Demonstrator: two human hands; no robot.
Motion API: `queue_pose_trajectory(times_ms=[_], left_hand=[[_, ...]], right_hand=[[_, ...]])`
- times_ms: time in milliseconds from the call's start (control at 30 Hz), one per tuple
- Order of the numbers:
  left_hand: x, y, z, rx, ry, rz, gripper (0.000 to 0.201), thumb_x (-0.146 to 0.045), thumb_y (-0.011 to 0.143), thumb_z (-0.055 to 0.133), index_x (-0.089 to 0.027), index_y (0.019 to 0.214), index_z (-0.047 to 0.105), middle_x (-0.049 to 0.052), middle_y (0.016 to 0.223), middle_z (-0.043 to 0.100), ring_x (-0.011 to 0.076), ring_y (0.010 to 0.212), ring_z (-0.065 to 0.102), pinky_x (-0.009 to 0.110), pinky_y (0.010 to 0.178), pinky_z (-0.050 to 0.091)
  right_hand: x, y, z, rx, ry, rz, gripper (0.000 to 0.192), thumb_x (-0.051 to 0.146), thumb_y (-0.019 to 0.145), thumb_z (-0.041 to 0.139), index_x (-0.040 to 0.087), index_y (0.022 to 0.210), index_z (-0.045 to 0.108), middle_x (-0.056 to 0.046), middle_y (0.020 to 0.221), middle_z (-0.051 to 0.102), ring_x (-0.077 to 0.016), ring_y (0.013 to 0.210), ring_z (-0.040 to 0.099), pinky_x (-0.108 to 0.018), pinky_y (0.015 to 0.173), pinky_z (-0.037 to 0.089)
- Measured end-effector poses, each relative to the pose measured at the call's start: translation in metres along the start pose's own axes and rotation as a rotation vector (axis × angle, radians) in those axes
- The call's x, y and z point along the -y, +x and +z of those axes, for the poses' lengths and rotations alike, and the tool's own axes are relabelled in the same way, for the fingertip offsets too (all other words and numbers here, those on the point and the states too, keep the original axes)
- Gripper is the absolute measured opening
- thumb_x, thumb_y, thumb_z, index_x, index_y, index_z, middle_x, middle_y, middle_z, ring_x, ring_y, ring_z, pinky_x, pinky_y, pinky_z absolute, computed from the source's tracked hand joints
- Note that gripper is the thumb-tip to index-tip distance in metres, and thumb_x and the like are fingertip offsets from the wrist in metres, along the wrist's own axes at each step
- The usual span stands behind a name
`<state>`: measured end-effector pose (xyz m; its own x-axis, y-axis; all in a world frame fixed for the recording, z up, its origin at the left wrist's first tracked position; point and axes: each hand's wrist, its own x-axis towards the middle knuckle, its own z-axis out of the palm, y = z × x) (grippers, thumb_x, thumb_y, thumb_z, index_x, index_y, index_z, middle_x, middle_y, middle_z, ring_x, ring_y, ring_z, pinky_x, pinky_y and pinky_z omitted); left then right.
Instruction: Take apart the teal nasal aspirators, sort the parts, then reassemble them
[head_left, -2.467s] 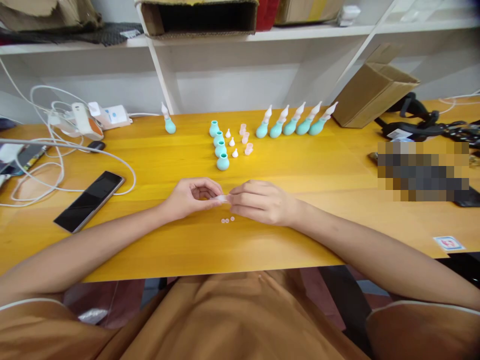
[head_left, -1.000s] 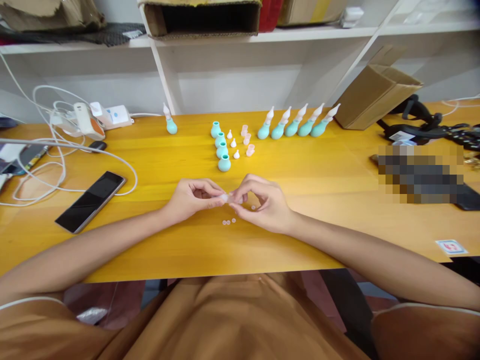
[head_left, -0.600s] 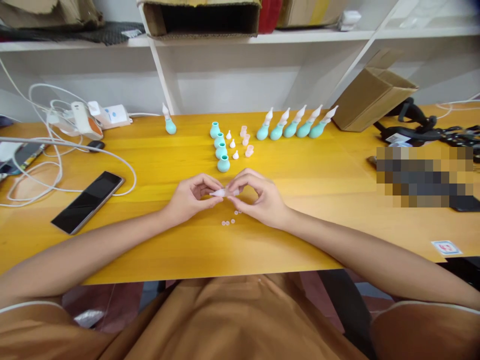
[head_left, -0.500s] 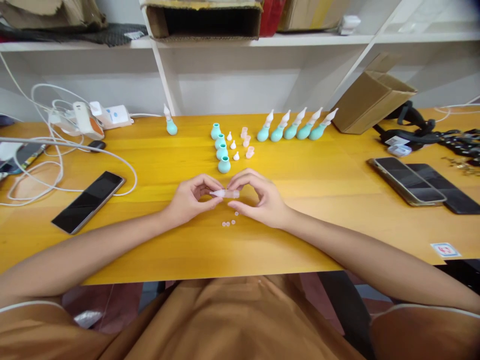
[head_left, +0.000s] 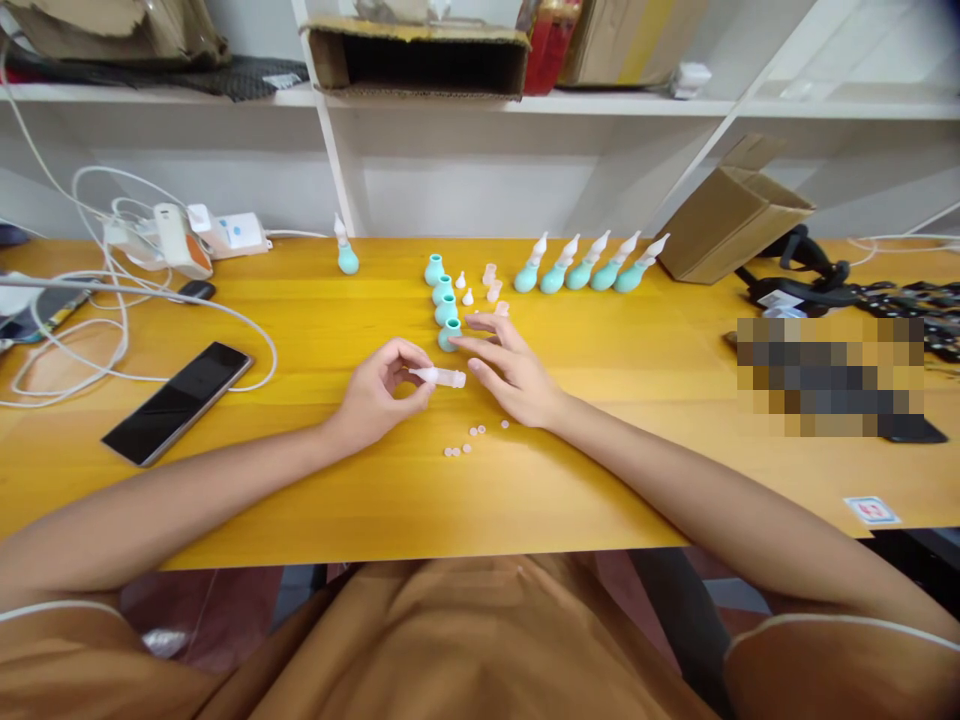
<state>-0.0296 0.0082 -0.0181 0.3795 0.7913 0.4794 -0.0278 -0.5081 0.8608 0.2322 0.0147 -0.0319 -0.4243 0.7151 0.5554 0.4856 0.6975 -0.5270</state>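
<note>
Hands of a seated person work over a yellow wooden table [head_left: 600,400], seen from above and behind the forearms. The left hand [head_left: 375,395] pinches a small translucent nozzle piece [head_left: 438,376] between thumb and fingertips; the piece lies level just above the tabletop, its narrow tip toward the left hand and its wider end toward the right. The right hand [head_left: 510,370] is apart from the piece, fingers spread and loosely open, holding nothing. Its fingertips reach toward the nearest teal rubber bulb [head_left: 448,335] and appear to touch or nearly touch it.

That bulb is the front one of a short column of four teal bulbs [head_left: 441,290] running away from the person. Just to the right of the column sit several tiny pink-white tips and caps [head_left: 491,280]. Farther right, a row of five assembled aspirators [head_left: 589,265], each a teal bulb with a pale nozzle, leans toward the right. One more assembled aspirator [head_left: 346,250] stands alone to the left, near the back edge.

Close to the person, below the hands, a few tiny clear discs [head_left: 469,440] lie scattered on the wood.

On the left of the table lie a black smartphone [head_left: 176,400], face up, and loops of white cable [head_left: 112,300] leading to a power strip [head_left: 225,232]. A tilted cardboard box [head_left: 731,225] stands at the right rear, with white shelving [head_left: 450,150] behind.
</note>
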Motion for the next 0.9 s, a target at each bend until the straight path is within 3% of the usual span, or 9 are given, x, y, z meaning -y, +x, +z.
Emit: queue_pose_trajectory(times_ms=[267,533,633,733,833,900], left_hand=[[0.002,0.000,-0.002,-0.041,-0.028,-0.117,0.028,-0.041,0.095,0.081,-0.021,0.102,0.062,0.002,0.095,0.068,0.0158,0.089,0.067,0.028,0.080,0.056],[-0.004,0.004,-0.004,-0.138,-0.073,-0.209,0.038,-0.045,0.086,0.087,-0.020,0.099,0.061,0.001,0.092,0.065,0.0169,0.088,0.062,0.029,0.078,0.051],[-0.004,0.005,-0.005,-0.146,-0.097,-0.233,0.039,-0.046,0.085,0.087,-0.020,0.098,0.061,0.000,0.093,0.065,0.0166,0.087,0.062,0.028,0.078,0.050],[-0.005,0.004,-0.005,-0.141,-0.102,-0.250,0.038,-0.046,0.086,0.086,-0.020,0.099,0.061,0.000,0.093,0.065,0.0160,0.087,0.062,0.028,0.079,0.050],[-0.005,0.002,-0.004,-0.127,-0.098,-0.261,0.039,-0.046,0.086,0.087,-0.020,0.098,0.062,0.001,0.094,0.066,0.0165,0.090,0.063,0.029,0.082,0.051],[-0.005,0.001,-0.003,-0.089,-0.096,-0.275,0.038,-0.045,0.086,0.088,-0.019,0.098,0.062,0.002,0.094,0.068,0.0167,0.090,0.064,0.029,0.082,0.051]], right_hand=[[-0.008,0.003,0.005,0.112,-0.074,0.035,0.053,0.049,0.116,0.048,0.021,0.158,0.063,-0.021,0.169,0.050,-0.0360,0.161,0.045,-0.066,0.132,0.036],[-0.001,0.002,0.000,-0.012,0.029,0.039,0.043,0.047,0.114,0.053,0.029,0.150,0.067,-0.016,0.154,0.059,-0.0328,0.149,0.056,-0.060,0.129,0.043],[0.000,0.004,0.002,-0.120,0.271,0.122,0.035,0.050,0.108,0.064,0.030,0.136,0.072,-0.012,0.142,0.062,-0.0306,0.141,0.061,-0.056,0.125,0.049],[0.001,0.006,0.003,-0.234,0.664,0.279,0.031,0.051,0.100,0.073,0.030,0.123,0.070,-0.007,0.132,0.065,-0.0262,0.127,0.067,-0.050,0.116,0.056],[0.007,0.009,-0.001,-0.283,1.031,0.442,0.032,0.052,0.095,0.076,0.031,0.116,0.065,-0.002,0.125,0.068,-0.0218,0.110,0.072,-0.039,0.095,0.064],[0.012,0.010,-0.005,-0.283,1.175,0.526,0.035,0.054,0.092,0.078,0.030,0.112,0.064,-0.001,0.118,0.070,-0.0181,0.093,0.072,-0.030,0.076,0.062]])
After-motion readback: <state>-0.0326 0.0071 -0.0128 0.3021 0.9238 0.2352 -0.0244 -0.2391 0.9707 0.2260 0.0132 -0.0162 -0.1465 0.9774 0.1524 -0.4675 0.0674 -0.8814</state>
